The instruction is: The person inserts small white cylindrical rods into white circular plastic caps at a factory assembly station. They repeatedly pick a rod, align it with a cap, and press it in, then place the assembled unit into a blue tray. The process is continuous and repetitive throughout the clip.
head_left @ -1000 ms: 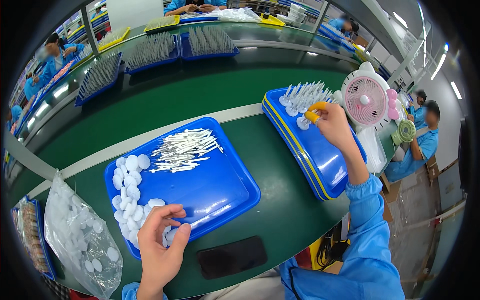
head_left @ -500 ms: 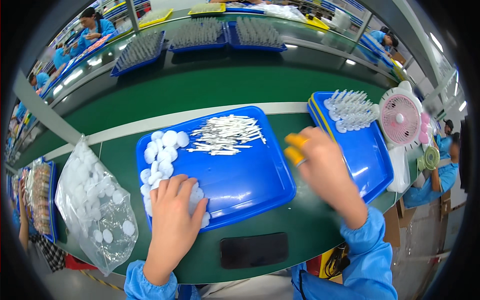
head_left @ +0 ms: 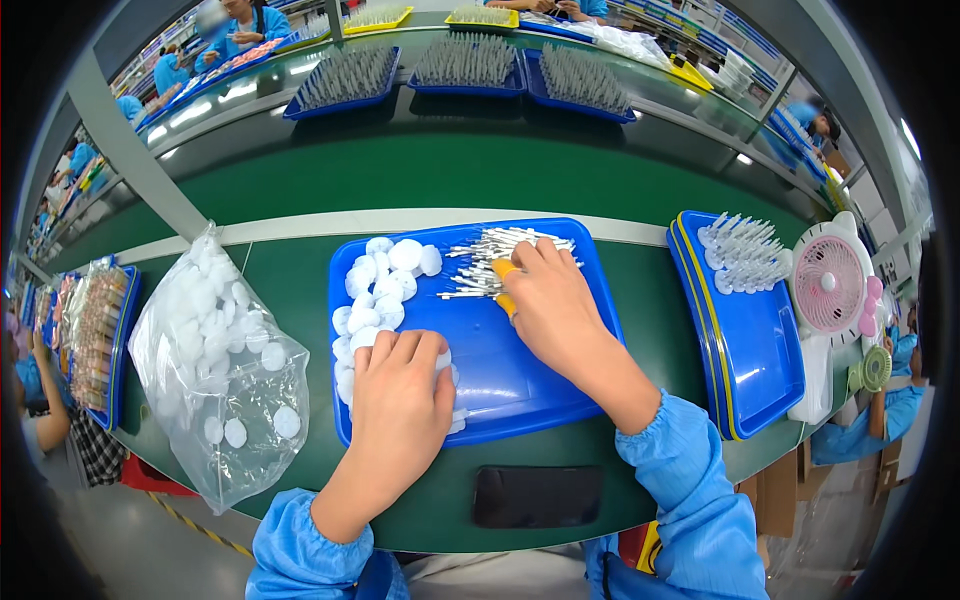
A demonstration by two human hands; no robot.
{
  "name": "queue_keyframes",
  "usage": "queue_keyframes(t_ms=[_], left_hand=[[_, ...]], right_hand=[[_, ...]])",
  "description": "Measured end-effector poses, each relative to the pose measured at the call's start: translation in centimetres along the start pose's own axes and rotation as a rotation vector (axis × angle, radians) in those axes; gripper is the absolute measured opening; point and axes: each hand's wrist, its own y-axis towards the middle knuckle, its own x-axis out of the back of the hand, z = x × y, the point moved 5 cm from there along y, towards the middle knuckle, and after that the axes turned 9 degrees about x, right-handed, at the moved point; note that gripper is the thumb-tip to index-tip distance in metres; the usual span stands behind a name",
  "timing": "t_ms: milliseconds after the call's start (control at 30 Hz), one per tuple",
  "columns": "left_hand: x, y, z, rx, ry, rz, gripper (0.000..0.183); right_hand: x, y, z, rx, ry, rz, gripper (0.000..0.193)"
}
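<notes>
A blue tray point(head_left: 510, 385) lies in front of me. White fuzzy round discs point(head_left: 405, 255) run down its left side, and thin white sticks point(head_left: 480, 265) are heaped at the top right. My left hand point(head_left: 405, 385) rests over the discs in the near left corner, fingers bent down and thumb apart; what is under the palm is hidden. My right hand point(head_left: 555, 305) reaches into the stick heap. Yellow finger covers point(head_left: 505, 268) are on its thumb and a finger, their tips apart, with no stick visibly gripped.
On the left lies a clear plastic bag point(head_left: 265, 460) of white discs. Stacked trays point(head_left: 760, 380) at right hold discs with upright sticks point(head_left: 745, 250), beside a pink-and-white fan point(head_left: 830, 280). A black phone point(head_left: 538, 497) lies near the front edge. Filled trays point(head_left: 465, 88) stand beyond the green belt.
My right hand has moved left from beside the stacked trays to the stick heap. My left hand stays over the discs, its fingers now closer together. The view has shifted.
</notes>
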Motion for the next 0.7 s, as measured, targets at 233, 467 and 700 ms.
queue_keyframes(t_ms=[233,467,700], left_hand=[[0.5,0.2,0.1,0.044,-0.051,-0.061,0.020],[0.9,0.4,0.1,0.080,-0.132,-0.084,0.010],[1.6,0.7,0.0,0.152,-0.266,-0.180,0.010]], right_hand=[[3.0,-4.7,1.0,0.003,0.169,0.130,0.026],[4.8,-7.9,1.2,-0.050,0.258,0.191,0.042],[6.2,-6.1,3.6,-0.059,0.367,0.050,0.028]])
